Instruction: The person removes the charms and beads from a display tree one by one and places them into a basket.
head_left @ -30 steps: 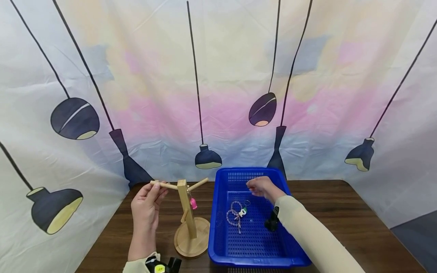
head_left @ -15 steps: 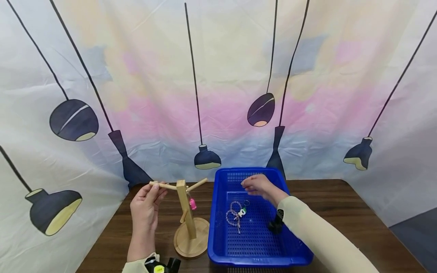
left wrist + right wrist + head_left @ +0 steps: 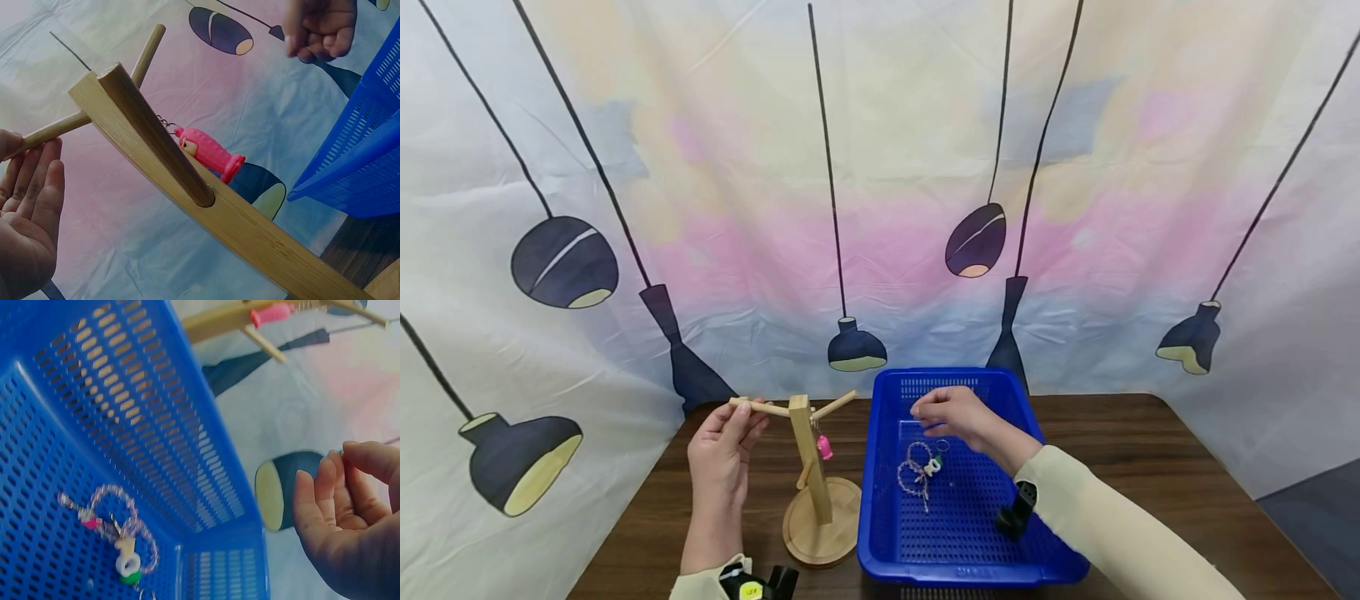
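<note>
My left hand [image 3: 722, 450] pinches the end of a peg on a wooden stand [image 3: 811, 467] with a round base. In the left wrist view, thumb and fingers meet the peg [image 3: 53, 132] from both sides. A pink figure keychain [image 3: 825, 447] hangs from the stand by a small metal chain. Over the blue plastic basket [image 3: 872, 533] hovers my right hand [image 3: 958, 415], its fingers loosely bent with nothing visible between them. Inside the basket lie a beaded cord bracelet [image 3: 912, 479] and a keychain [image 3: 933, 467] with white and green parts and a metal ring.
Stand and basket are side by side on a dark brown wooden table [image 3: 1120, 467]. Behind the table hangs a pale cloth backdrop [image 3: 910, 167] printed with dark lamps. The basket's raised rim lies below my right forearm.
My right hand has shifted left above the basket, toward the stand. The left hand keeps its hold on the peg, and the keychains stay where they were.
</note>
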Demonstrator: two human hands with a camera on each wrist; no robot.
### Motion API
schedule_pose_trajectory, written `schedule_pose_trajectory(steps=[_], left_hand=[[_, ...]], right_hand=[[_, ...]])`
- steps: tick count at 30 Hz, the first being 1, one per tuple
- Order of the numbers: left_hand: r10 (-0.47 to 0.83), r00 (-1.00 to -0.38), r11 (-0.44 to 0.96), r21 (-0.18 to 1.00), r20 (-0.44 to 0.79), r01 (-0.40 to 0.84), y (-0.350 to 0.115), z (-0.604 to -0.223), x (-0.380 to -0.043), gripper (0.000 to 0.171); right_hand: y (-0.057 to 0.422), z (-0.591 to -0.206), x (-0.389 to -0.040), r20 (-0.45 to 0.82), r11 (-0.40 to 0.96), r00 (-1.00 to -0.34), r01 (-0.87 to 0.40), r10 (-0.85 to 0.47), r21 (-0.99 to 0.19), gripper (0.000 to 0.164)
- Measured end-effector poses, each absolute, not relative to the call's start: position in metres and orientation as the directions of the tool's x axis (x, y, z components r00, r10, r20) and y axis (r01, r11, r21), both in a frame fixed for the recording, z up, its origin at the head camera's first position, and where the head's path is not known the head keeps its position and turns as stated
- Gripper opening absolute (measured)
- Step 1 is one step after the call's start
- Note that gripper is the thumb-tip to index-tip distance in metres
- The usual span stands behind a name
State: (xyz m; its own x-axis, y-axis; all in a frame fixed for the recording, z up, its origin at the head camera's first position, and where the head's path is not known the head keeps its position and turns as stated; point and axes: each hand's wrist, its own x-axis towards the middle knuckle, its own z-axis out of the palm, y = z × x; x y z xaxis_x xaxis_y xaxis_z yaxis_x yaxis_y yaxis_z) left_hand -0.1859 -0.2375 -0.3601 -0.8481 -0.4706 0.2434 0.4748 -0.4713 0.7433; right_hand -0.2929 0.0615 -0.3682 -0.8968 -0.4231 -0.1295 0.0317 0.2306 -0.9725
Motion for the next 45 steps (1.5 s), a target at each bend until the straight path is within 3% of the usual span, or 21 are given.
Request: schedule_pose_trajectory(steps=[24,33,45], left_hand=[[-0.458,-0.85,-0.478,0.734,0.261,0.483,-0.236,-0.362,-0.187,0.021],[-0.462,-0.846,-0.486,0.723,0.265,0.492,-0.238,-0.363,-0.186,0.019],[-0.457,-0.851,-0.48,0.733,0.258,0.481,-0.238,-0.362,-0.187,0.02]], right_hand=[[0.033,-0.355,-0.251,0.06,0.103,-0.865,-0.128,-0.498,-0.986,0.027],[0.015,-0.351,-0.247,0.073,0.063,-0.915,-0.106,-0.397,-0.992,0.024],[-0.004,-0.348,-0.249,0.134,-0.044,-0.926,-0.126,-0.354,-0.991,0.029]])
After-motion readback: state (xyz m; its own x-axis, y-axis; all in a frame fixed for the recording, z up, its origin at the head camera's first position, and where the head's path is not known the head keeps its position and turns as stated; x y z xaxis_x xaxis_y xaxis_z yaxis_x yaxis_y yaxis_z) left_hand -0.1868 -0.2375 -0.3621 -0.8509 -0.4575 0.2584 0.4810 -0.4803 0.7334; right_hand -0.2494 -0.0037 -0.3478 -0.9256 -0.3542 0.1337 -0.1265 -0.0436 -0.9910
